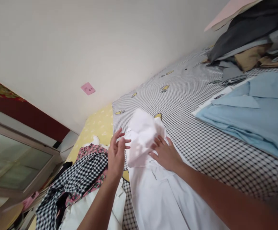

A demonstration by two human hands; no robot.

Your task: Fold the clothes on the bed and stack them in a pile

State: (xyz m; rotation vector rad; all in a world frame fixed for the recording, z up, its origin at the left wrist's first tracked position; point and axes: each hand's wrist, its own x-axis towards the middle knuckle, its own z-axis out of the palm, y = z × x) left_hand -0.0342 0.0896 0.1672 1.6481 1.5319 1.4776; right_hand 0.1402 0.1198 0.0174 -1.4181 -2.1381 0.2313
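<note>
A long white garment (158, 195) lies stretched out on the checked bedsheet (184, 134), its far end bunched and folded over; what kind of garment it is, I cannot tell. My right hand (166, 153) rests on the right side of the bunched part, fingers spread. Beside that part's left edge, my left hand (118, 153) is raised, its fingers apart and slightly bent, with nothing visible in them.
Left of the garment is a heap with a black-and-white checked cloth (81, 172). Folded light blue clothing (253, 111) lies at right, with a dark clothing pile (249, 35) behind. A wall (93, 48) bounds the bed's far side; a glass-fronted cabinet (16, 159) stands left.
</note>
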